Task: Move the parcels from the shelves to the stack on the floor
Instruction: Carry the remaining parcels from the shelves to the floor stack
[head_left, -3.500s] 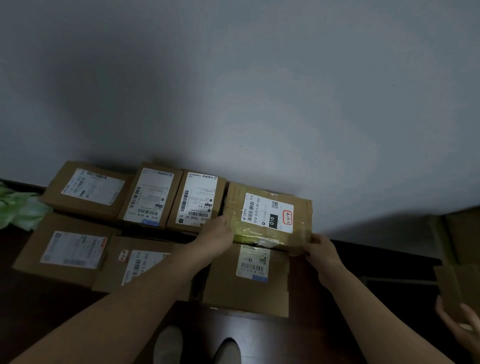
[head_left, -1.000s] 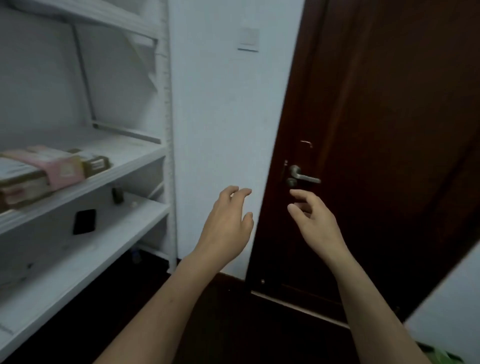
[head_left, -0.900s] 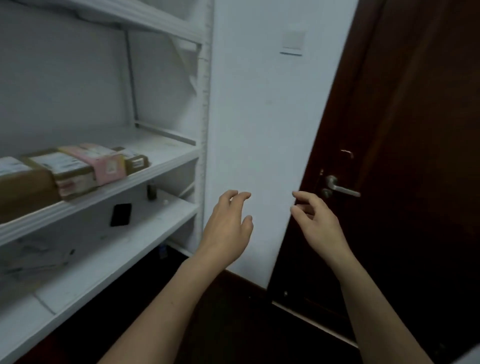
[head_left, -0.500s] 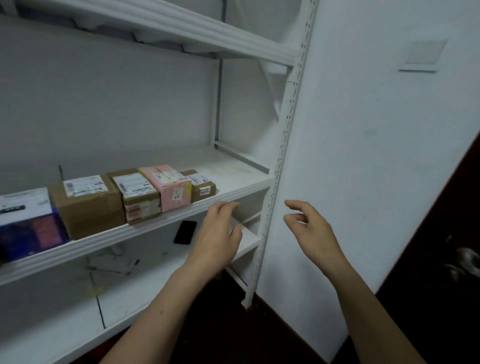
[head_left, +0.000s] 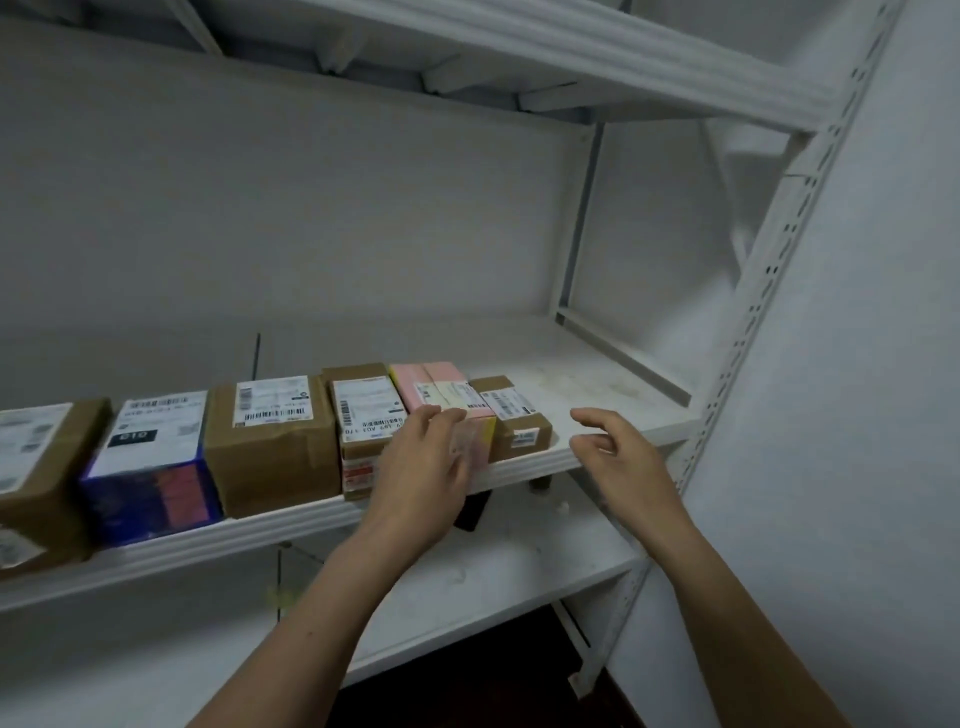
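Along the middle shelf's (head_left: 597, 364) front edge: six parcels (head_left: 270, 441) in a row. Left hand (head_left: 421, 478) before the pink parcel (head_left: 431, 379), grip loose, contact unclear. Right hand (head_left: 623, 462) just beside the small brown parcel (head_left: 514, 415), grip wide, holding nothing.

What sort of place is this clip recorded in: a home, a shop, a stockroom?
Most likely a small parcel storeroom or pickup point. There is white slotted metal shelving against bare walls, with a row of taped parcels lined up on its middle shelf, each carrying a barcode shipping label.
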